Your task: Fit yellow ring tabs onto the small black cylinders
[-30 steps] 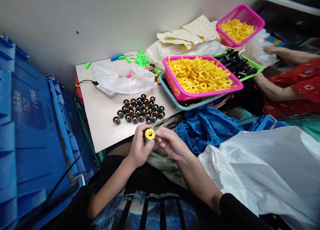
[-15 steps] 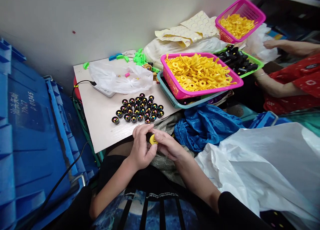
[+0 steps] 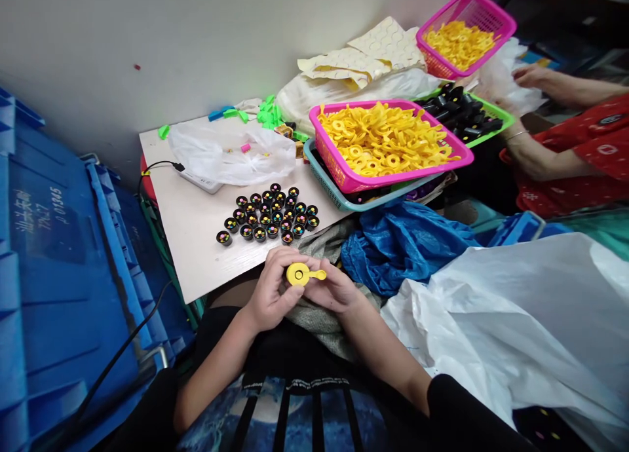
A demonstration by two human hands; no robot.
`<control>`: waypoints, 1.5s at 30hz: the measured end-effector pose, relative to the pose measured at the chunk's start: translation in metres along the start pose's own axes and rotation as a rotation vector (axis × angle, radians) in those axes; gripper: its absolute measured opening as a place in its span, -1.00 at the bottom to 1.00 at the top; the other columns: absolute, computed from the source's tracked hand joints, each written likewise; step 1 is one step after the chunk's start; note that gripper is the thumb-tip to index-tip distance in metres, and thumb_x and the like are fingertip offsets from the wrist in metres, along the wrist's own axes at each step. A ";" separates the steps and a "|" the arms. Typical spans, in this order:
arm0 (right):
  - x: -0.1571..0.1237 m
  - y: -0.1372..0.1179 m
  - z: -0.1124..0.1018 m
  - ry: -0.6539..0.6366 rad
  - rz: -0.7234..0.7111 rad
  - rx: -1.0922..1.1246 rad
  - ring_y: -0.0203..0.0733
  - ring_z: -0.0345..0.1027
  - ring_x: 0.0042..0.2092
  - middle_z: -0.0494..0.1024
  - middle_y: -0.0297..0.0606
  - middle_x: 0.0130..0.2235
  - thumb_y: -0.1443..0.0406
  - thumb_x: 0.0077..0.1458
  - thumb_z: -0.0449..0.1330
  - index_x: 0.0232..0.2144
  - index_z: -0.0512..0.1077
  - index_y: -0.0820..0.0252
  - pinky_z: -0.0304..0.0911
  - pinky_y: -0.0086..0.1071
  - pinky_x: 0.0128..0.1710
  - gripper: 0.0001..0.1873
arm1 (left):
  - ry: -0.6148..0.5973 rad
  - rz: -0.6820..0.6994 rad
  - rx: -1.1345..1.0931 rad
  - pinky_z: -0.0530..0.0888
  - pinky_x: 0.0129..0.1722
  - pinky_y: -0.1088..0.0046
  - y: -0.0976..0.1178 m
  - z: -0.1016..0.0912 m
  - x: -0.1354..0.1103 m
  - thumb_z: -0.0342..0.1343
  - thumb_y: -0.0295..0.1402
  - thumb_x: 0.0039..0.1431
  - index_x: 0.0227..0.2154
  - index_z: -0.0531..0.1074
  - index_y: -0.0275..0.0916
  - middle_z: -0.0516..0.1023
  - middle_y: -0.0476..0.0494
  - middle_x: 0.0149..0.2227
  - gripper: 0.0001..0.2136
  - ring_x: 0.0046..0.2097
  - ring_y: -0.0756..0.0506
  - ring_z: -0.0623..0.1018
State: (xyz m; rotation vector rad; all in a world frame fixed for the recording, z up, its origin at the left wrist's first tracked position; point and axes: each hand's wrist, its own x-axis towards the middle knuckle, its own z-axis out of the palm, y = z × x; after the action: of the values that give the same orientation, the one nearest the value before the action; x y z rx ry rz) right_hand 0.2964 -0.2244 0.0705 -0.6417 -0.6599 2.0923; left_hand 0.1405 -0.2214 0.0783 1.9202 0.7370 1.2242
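In front of my lap, my left hand [image 3: 270,293] is closed round a yellow round cap with a ring in its middle and a narrow tab [image 3: 297,274]. The tab points right, towards my right hand [image 3: 337,287], whose curled fingers hold the cap's right side from behind. What lies under the cap is hidden by my fingers. Just beyond my hands, a cluster of small black cups [image 3: 266,220] with coloured dots inside stands on the white table [image 3: 196,255].
A pink basket of yellow tabbed pieces [image 3: 339,167] sits on a teal basket [image 3: 324,180]. Behind are a green basket of black parts [image 3: 501,128] and another pink basket [image 3: 435,62]. A plastic bag [image 3: 221,160] lies on the table. Blue crates [image 3: 69,262] stand left; a co-worker's arm [image 3: 550,154] reaches in right.
The yellow cap now faces up towards me with its tab showing; before, my right fingers covered much of it. My right fingers have drawn back a little. The view has shifted slightly.
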 end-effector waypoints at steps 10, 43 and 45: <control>0.001 0.007 0.006 0.185 -0.220 -0.360 -0.10 0.32 -0.02 0.50 -0.25 -0.12 -0.13 -0.02 0.25 -0.17 0.49 0.07 0.18 -0.26 0.06 -0.49 | 0.015 0.010 0.151 0.41 0.06 0.15 -0.012 -0.003 0.004 0.27 -0.12 0.05 -0.12 0.49 -0.19 0.55 -0.22 -0.11 -0.63 0.06 -0.20 0.45; 0.109 -0.242 -0.059 0.426 -0.031 -2.387 -0.01 0.35 0.05 0.49 -0.01 0.02 0.51 0.07 0.12 -0.02 0.51 0.23 0.24 -0.30 -0.03 -0.58 | 0.631 -0.737 0.605 0.41 0.04 0.06 -0.102 -0.087 -0.038 0.08 -0.08 -0.04 -0.15 0.34 -0.26 0.50 -0.31 -0.10 -0.56 -0.07 -0.28 0.50; 0.113 -0.237 -0.060 0.390 0.046 -2.486 0.03 0.37 0.01 0.50 0.02 -0.03 0.49 0.07 0.12 -0.09 0.54 0.23 0.25 -0.29 -0.09 -0.64 | 0.686 -0.736 0.509 0.43 0.02 0.09 -0.096 -0.086 -0.040 0.11 -0.09 -0.05 -0.12 0.32 -0.23 0.50 -0.28 -0.06 -0.55 -0.08 -0.24 0.52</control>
State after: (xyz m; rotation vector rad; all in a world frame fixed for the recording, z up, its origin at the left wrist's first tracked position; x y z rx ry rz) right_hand 0.4079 0.0056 0.1568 -1.9853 -2.6577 -0.0710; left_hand 0.0381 -0.1746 0.0034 1.2979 2.0564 1.2530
